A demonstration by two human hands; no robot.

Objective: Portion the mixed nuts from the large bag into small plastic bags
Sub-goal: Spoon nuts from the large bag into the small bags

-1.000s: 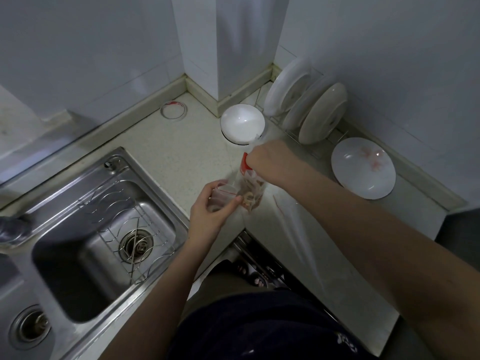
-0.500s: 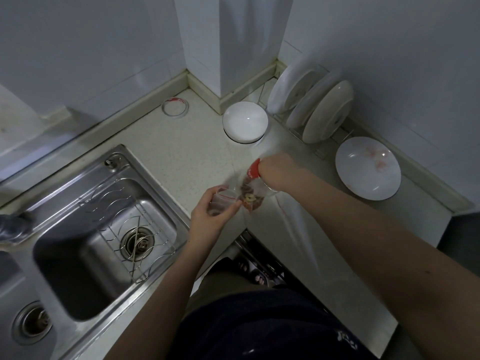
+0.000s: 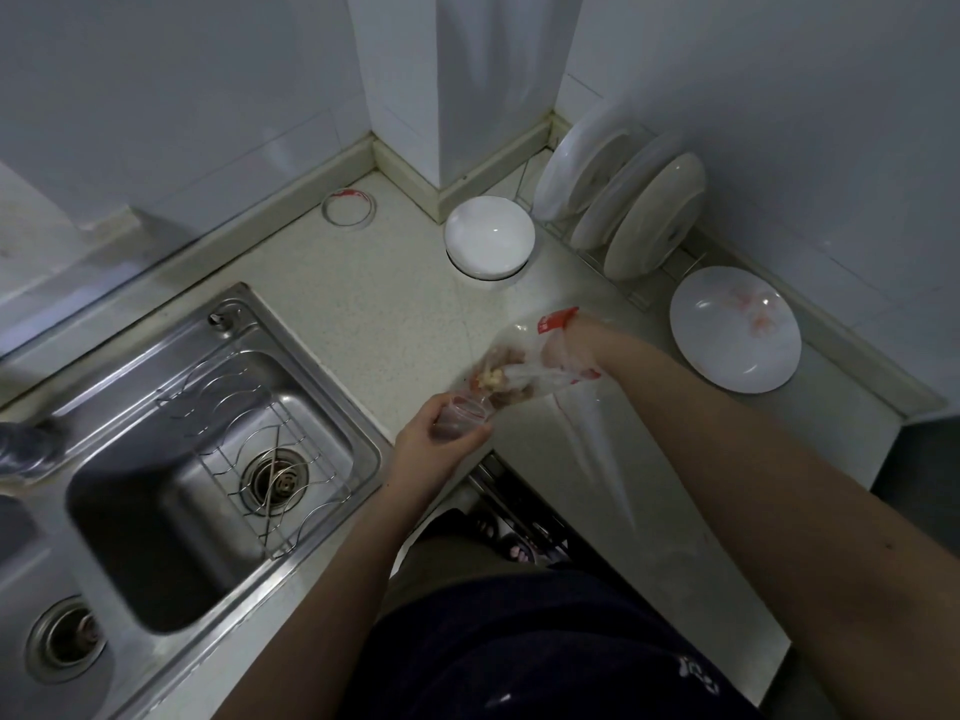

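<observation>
Head: large bag (image 3: 521, 364) slants down-left toward small bag (image 3: 461, 415).

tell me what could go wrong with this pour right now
1. The large bag is tilted over the much narrower small bag, so nuts may miss it and scatter over the counter or into the sink.
2. The left hand holds the small bag near the counter's front edge, so strays could fall to the floor.
3. Only the right hand grips the large bag, and a sudden rush of nuts could overfill the small one.
</observation>
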